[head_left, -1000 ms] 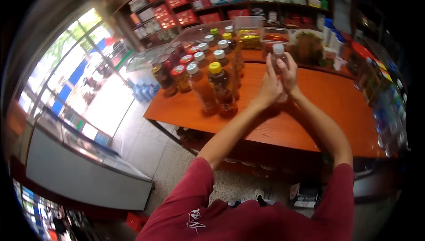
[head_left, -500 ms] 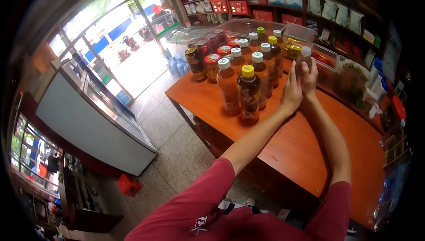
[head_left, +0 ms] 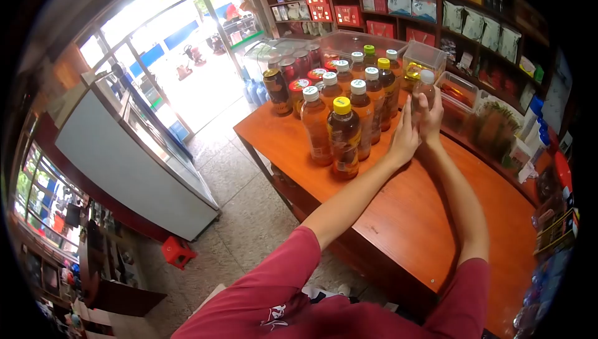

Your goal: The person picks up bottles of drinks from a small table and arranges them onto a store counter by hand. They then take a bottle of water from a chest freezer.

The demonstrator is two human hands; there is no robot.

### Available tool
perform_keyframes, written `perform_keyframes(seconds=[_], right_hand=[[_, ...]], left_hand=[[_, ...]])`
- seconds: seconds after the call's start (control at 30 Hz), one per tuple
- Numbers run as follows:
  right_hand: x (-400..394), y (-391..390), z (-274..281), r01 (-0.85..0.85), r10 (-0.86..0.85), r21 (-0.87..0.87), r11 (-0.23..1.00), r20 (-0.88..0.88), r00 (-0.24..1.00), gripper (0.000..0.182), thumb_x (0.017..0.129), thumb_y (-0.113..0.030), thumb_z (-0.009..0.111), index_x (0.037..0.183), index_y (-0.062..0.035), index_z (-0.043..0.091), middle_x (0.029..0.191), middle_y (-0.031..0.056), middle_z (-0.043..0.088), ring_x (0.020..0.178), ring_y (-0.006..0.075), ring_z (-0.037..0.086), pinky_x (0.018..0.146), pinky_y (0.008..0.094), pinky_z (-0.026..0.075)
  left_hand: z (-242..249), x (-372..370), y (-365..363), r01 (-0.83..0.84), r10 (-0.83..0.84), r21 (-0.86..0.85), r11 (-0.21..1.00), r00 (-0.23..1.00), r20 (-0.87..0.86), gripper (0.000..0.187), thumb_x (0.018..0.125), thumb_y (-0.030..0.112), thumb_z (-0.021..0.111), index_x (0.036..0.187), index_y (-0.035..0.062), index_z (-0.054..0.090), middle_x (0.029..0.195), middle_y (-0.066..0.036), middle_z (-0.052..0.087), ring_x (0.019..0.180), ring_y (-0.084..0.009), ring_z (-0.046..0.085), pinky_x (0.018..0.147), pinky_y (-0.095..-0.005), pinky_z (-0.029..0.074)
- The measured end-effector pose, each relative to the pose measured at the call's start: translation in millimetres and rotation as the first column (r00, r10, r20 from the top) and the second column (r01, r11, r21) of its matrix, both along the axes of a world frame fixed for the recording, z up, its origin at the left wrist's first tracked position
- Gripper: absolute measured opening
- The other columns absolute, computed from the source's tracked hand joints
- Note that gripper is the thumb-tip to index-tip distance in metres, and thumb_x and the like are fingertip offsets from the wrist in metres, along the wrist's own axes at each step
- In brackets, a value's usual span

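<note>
Bottle (head_left: 426, 89) sits farther right in frame than a second ago, left hand (head_left: 406, 138) and right hand (head_left: 431, 119) fingers wrapped around it, probably for steadiness.

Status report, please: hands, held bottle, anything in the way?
Left hand, right hand around pale-capped bottle, upright. Base hidden. Front yellow-capped bottle left, not blocking.

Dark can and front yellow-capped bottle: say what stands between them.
Head view: a white-capped bottle and a red-lidded container stand between the dark can and the yellow-capped bottle.
</note>
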State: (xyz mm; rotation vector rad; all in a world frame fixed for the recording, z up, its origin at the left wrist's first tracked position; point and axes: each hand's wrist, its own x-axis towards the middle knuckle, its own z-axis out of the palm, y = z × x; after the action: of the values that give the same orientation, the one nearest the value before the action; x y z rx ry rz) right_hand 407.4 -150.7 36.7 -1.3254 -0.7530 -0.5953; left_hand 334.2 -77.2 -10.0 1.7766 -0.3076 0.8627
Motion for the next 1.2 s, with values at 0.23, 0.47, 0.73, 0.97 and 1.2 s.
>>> perform_keyframes(seconds=[0.23,0.47,0.73,0.97,1.2], right_hand=[[4,-4,-7,0.075,-0.070,-0.078,0.994,0.058,0.996,0.056,0.093,-0.043,0.065,0.131,-0.0041,0.054,0.102,0.0184,0.071,0.096,0.0279,0.071,0.083,0.0382,0.054],[6,-4,-34,0.133,-0.124,-0.196,0.972,0.058,0.991,0.067,0.092,-0.043,0.066,0.143,-0.0067,0.040,0.098,0.0210,0.072,0.088,0.0359,0.072,0.076,0.0440,0.055],[2,-10,-39,0.061,-0.070,-0.363,0.930,-0.011,0.997,0.074,0.093,-0.048,0.065,0.146,-0.0077,0.033,0.097,0.0237,0.071,0.090,0.0422,0.071,0.074,0.0480,0.055],[15,-6,-50,0.161,-0.137,-0.416,0.895,0.086,0.987,0.078,0.094,-0.053,0.061,0.147,-0.0075,0.027,0.105,0.0298,0.069,0.096,0.0497,0.067,0.077,0.0540,0.052],[13,-5,-45,0.184,-0.222,-0.565,0.804,0.002,0.975,0.073,0.095,-0.054,0.059,0.143,-0.0089,0.028,0.108,0.0311,0.068,0.101,0.0504,0.064,0.080,0.0557,0.050]], left_hand=[[-7,-2,13,0.043,-0.046,0.147,0.988,0.999,0.018,0.099,0.081,-0.004,0.057,0.160,0.0046,-0.001,0.156,-0.030,0.030,0.146,-0.0431,0.032,0.116,-0.0441,0.031],[-14,3,15,0.022,-0.027,0.222,0.975,1.000,0.016,0.108,0.074,-0.007,0.057,0.160,0.0064,-0.007,0.150,-0.031,0.037,0.141,-0.0466,0.038,0.115,-0.0438,0.033],[-14,0,15,-0.082,0.077,0.185,0.979,0.997,0.030,0.094,0.081,-0.009,0.054,0.160,0.0058,0.003,0.141,-0.030,0.047,0.130,-0.0453,0.050,0.107,-0.0459,0.043],[-19,11,19,-0.145,0.151,0.169,0.975,0.988,-0.023,0.089,0.082,-0.007,0.055,0.159,0.0027,0.010,0.138,-0.031,0.049,0.125,-0.0478,0.052,0.102,-0.0482,0.046],[-25,11,22,-0.166,0.193,0.179,0.970,0.971,-0.144,0.089,0.084,-0.005,0.056,0.157,-0.0012,0.007,0.144,-0.034,0.042,0.134,-0.0486,0.044,0.109,-0.0470,0.040]])
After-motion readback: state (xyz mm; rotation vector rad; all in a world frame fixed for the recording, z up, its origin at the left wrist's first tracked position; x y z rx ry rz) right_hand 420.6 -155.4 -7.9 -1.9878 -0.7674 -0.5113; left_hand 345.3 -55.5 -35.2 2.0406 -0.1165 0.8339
